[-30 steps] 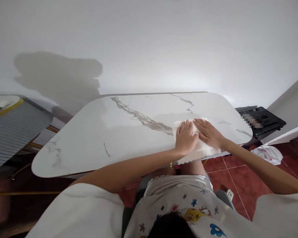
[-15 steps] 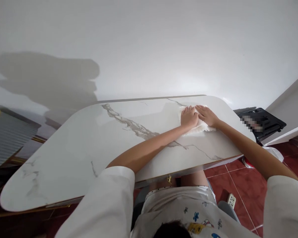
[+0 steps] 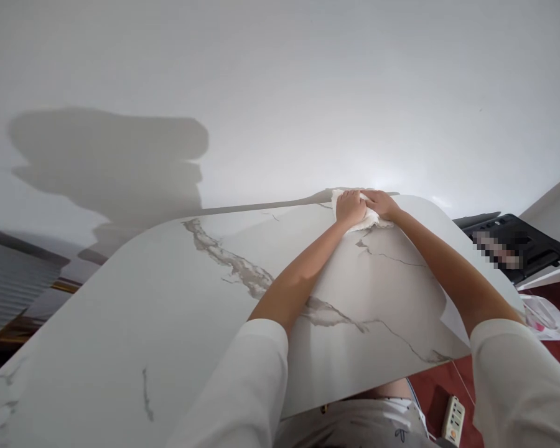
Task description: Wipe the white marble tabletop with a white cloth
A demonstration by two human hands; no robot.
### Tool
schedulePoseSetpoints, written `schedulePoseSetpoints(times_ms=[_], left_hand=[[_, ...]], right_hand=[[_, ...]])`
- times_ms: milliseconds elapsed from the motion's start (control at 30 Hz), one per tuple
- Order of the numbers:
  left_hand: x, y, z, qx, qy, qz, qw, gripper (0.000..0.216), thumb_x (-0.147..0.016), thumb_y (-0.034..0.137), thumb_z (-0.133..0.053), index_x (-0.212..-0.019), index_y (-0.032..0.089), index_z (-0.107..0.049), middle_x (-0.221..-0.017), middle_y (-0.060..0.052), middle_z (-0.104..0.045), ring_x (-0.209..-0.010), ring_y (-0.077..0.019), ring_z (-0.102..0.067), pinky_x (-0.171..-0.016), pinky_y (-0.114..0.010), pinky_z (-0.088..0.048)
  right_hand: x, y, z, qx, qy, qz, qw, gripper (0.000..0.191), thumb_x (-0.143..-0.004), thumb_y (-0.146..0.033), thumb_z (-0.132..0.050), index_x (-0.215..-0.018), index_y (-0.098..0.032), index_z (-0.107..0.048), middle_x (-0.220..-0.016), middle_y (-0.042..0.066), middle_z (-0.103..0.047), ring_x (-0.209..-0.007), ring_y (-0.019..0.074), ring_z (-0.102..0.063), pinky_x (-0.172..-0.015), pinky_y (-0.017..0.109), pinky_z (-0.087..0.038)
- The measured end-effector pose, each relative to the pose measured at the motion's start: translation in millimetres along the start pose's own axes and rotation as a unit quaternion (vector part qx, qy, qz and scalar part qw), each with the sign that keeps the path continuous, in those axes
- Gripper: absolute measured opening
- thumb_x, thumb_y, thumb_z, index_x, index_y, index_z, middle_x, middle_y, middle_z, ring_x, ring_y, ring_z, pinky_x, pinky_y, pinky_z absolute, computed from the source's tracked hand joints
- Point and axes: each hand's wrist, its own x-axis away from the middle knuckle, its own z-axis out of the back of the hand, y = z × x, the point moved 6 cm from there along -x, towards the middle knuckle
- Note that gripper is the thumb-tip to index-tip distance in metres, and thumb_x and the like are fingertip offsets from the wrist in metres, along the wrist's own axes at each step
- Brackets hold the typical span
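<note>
white cloth (image 3: 369, 219) is way up by the wall (image 3: 280, 93)

ok so your left hand (image 3: 351, 207) and right hand (image 3: 381, 204) are side by side on top of it, at the far edge of the marbled table (image 3: 158, 298). the white cloth is right underneath both, so neither hand is really nearer: left covers the left part, right is on the right part, fingers angled in toward the left hand. it looks a bit longer side to side than front to back, but it's bunched and half hidden, so i wouldn't swear to the long axis. can't tell if it touches the wall either.

both hands look palm down. can't tell if the fingers lie flat or curl into the fabric.

off to your right: a black case (image 3: 536, 239), plus a plastic bag (image 3: 544, 318) and power strip (image 3: 453, 421) lower down.
</note>
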Motion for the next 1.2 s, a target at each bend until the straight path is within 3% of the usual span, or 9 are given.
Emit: schedulePoseSetpoints(times_ms=[200, 400, 767, 933, 1067, 1200], left_hand=[[-2.2, -0.4, -2.8, -0.007, -0.004, -0.005, 1.0, 0.044, -0.091, 0.017, -0.03, -0.129, 0.013, -0.053, -0.132, -0.009, -0.057, -0.125, -0.0229, -0.046, -0.109, -0.037, -0.032], [28.3, 10.8, 3.7, -0.025, -0.019, -0.006, 0.999, 0.047, -0.093, 0.02, -0.03, -0.137, 0.011, -0.044, -0.146, -0.01, -0.044, -0.135, -0.0244, -0.035, -0.114, -0.039, -0.026], [152.0, 52.7, 32.1, -0.033, -0.089, -0.039, 0.995, 0.059, -0.092, 0.025, -0.029, -0.145, 0.001, -0.027, -0.154, -0.019, -0.026, -0.145, -0.0277, -0.018, -0.118, -0.042, -0.017], [209.2, 76.0, 44.3, 0.001, -0.109, 0.01, 0.994, 0.059, -0.09, 0.025, -0.031, -0.146, 0.003, -0.028, -0.155, -0.017, -0.025, -0.145, -0.0265, -0.019, -0.119, -0.04, -0.017], [232.4, 102.2, 41.5, 0.032, -0.132, 0.03, 0.99, 0.062, -0.09, 0.023, -0.032, -0.146, 0.0, -0.023, -0.156, -0.018, -0.022, -0.146, -0.0265, -0.015, -0.12, -0.041, -0.015], [227.7, 128.9, 28.3, 0.053, -0.155, 0.008, 0.986, 0.063, -0.089, 0.022, -0.032, -0.146, -0.001, -0.023, -0.156, -0.018, -0.022, -0.146, -0.0259, -0.015, -0.12, -0.039, -0.014]], right_hand=[[2.4, -2.1, 0.4, 0.024, -0.009, 0.001, 1.0, 0.051, -0.095, -0.031, -0.027, -0.139, -0.012, -0.046, -0.143, 0.011, -0.049, -0.131, 0.0264, -0.044, -0.108, 0.042, -0.033], [29.4, -13.2, -1.6, 0.056, -0.036, 0.008, 0.998, 0.057, -0.097, -0.04, -0.022, -0.148, -0.016, -0.031, -0.153, 0.01, -0.034, -0.142, 0.0268, -0.027, -0.113, 0.05, -0.024], [144.4, -86.5, 17.5, 0.045, -0.086, 0.049, 0.994, 0.06, -0.097, -0.042, -0.021, -0.15, -0.015, -0.025, -0.155, 0.009, -0.028, -0.144, 0.0263, -0.023, -0.116, 0.051, -0.02], [200.6, -114.9, 32.1, 0.015, -0.081, 0.08, 0.993, 0.058, -0.098, -0.047, -0.023, -0.151, -0.023, -0.022, -0.155, 0.004, -0.028, -0.144, 0.0236, -0.021, -0.118, 0.049, -0.02], [237.2, -117.3, 47.4, -0.002, -0.082, 0.084, 0.993, 0.06, -0.097, -0.052, -0.023, -0.151, -0.024, -0.023, -0.155, 0.004, -0.028, -0.144, 0.0221, -0.02, -0.119, 0.048, -0.02], [263.7, -92.8, 59.1, 0.008, -0.067, 0.023, 0.997, 0.066, -0.096, -0.056, -0.024, -0.15, -0.018, -0.029, -0.153, 0.009, -0.031, -0.144, 0.0235, -0.022, -0.118, 0.048, -0.024]])
